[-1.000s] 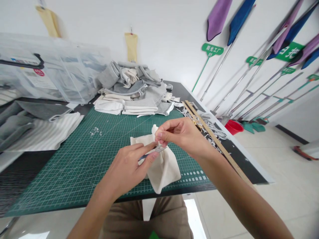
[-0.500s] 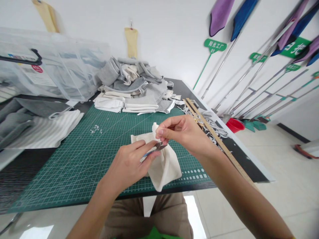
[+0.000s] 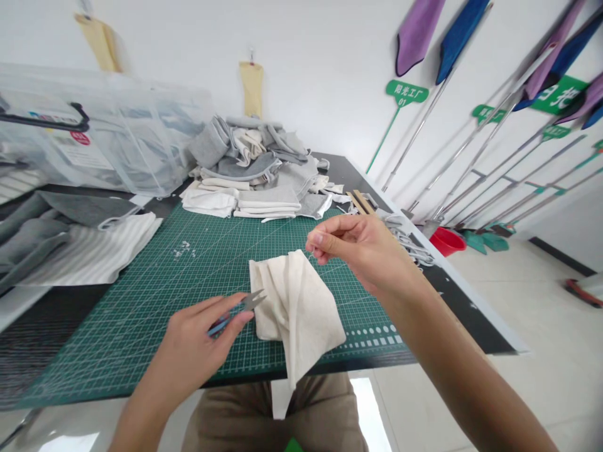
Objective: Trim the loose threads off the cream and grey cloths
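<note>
Snips in the left hand, thread pinched in the right, cloth between them on the mat.

Left hand (image 3: 195, 342) is closed around small snips (image 3: 238, 309), blades parted, tips just beside the cream cloth (image 3: 296, 304). The cloth lies crumpled on the green cutting mat (image 3: 141, 295), one corner hanging over the near edge. Right hand (image 3: 362, 248) hovers above it, thumb and forefinger pinched on a thin thread (image 3: 315, 256), barely visible.
</note>
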The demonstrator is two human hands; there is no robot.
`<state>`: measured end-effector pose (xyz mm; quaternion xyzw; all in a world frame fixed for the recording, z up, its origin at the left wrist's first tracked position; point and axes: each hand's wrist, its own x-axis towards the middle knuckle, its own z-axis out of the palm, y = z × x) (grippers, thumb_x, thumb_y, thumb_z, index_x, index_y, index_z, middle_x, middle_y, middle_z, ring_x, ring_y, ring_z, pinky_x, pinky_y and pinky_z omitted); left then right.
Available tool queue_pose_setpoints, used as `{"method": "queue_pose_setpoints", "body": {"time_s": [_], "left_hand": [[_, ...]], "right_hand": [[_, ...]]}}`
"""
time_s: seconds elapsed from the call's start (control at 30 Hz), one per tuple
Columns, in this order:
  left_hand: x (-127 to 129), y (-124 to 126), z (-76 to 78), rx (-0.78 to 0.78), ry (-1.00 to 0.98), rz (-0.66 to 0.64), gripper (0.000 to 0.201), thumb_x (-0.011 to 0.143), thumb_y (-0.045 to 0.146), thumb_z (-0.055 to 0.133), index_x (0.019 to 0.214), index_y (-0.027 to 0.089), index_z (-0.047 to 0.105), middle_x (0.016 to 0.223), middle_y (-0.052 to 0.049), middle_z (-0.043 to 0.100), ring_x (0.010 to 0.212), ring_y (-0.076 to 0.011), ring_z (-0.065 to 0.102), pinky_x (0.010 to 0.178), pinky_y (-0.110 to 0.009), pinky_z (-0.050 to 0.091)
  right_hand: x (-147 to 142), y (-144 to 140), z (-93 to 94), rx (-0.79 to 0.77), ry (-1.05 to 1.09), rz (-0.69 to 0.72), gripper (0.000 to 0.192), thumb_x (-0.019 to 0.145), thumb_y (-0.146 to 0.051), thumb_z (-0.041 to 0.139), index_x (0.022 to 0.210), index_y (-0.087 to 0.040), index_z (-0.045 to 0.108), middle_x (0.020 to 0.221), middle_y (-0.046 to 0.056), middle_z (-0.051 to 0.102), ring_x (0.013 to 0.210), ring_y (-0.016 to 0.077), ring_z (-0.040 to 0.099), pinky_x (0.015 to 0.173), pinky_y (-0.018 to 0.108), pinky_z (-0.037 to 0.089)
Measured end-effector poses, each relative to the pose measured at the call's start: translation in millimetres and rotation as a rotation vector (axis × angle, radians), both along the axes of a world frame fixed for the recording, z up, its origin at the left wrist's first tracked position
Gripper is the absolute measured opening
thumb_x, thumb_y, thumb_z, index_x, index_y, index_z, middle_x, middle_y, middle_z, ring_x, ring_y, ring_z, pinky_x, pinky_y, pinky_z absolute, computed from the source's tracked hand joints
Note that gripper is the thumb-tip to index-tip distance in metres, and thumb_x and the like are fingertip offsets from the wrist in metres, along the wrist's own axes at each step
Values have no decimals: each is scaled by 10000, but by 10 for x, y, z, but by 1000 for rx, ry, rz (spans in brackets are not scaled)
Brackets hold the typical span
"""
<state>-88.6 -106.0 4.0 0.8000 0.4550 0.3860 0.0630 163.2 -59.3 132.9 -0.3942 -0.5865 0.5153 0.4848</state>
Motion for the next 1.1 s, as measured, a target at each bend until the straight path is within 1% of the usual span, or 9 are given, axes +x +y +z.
{"method": "queue_pose_setpoints", "body": {"time_s": [0.13,0.27,0.37,0.5,0.67,0.77,0.83,1.0,1.1], "left_hand": [[-421,-328,-258,-27,-26,184,227,887,389,641,1057,259,714,980,-21,779,836,-213,755,719,-281,620],[-676,-551,-475,-55,-39,325,230,887,394,634,1071,273,701,971,-24,780,833,-234,757,733,-319,634],[-735,-599,-541,-77,-78,383,230,894,387,626,1072,260,696,992,-43,776,854,-242,754,756,-341,633],[-704,-588,-529,-86,-172,459,238,897,371,626,1072,226,699,1001,-73,770,850,-243,749,754,-352,627],[-668,-529,-487,-17,-254,350,201,886,308,641,1051,213,707,967,-53,774,820,-209,751,700,-274,623],[-679,-493,-489,37,-272,280,196,884,289,647,1060,220,697,957,-27,776,806,-174,752,704,-218,614],[-687,-478,-494,38,-284,251,206,887,272,647,1083,223,684,976,-20,775,828,-160,750,730,-197,606],[-702,-473,-505,0,-301,240,237,889,268,648,1123,230,662,993,-14,772,844,-156,748,748,-189,601],[-708,-479,-520,0,-287,247,244,883,266,655,1122,223,666,995,-23,772,842,-166,749,751,-201,605]], "right_hand": [[-220,120,-81,-18,59,8,267,635,-380,872,674,-152,739,675,21,696,562,85,588,565,226,538],[-608,368,-107,15,38,66,311,603,-409,880,681,-143,738,672,21,697,583,94,605,598,234,559],[-968,662,-164,64,-53,95,324,599,-418,881,660,-144,718,622,11,674,588,108,622,612,246,568],[-1471,1102,-341,181,-280,167,265,732,-364,806,673,-125,706,626,33,681,575,118,642,613,264,549],[-2048,1475,-530,405,-584,247,154,820,-244,722,745,-113,750,625,36,697,593,124,647,661,265,502],[-2327,1630,-569,596,-722,214,106,820,-196,711,761,-135,774,707,39,735,683,137,656,693,258,477],[-2465,1733,-589,679,-824,247,117,840,-199,688,811,-149,790,779,45,759,747,150,664,731,263,470],[-2578,1904,-650,659,-1003,456,274,778,6,606,911,-140,796,884,58,781,817,155,690,732,231,475],[-2499,1866,-655,651,-1033,478,339,752,36,585,947,-152,789,840,39,773,771,143,684,694,221,470]]}}
